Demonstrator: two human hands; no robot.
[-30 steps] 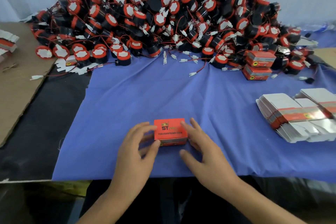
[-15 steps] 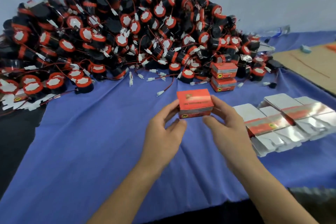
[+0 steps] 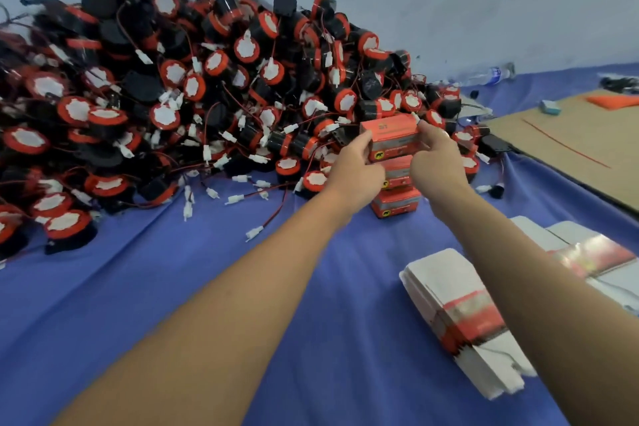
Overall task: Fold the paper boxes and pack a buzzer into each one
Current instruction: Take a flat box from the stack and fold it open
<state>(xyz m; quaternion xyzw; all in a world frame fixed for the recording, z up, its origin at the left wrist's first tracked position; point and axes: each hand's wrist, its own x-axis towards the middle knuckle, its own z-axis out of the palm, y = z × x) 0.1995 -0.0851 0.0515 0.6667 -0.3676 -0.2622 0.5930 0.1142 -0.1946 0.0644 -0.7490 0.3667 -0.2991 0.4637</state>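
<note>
An orange folded box (image 3: pixel 392 135) is held between my two hands at the foot of the buzzer heap. My left hand (image 3: pixel 356 169) grips its left end and my right hand (image 3: pixel 436 159) grips its right end. It sits directly above two other orange boxes (image 3: pixel 397 204) stacked on the blue cloth (image 3: pixel 207 287); whether it touches them I cannot tell. A large heap of black and orange buzzers (image 3: pixel 193 93) with red wires and white plugs fills the back left.
Stacks of flat unfolded boxes (image 3: pixel 460 315) lie at the right, near my right forearm. A cardboard sheet (image 3: pixel 574 135) lies at the far right, with a plastic bottle (image 3: pixel 491 74) behind it by the wall. Loose plugs and wires trail onto the cloth.
Both hands lifted the orange box off the cloth near me and carried it forward and right, onto the spot above the two stacked boxes. The camera turned right.
</note>
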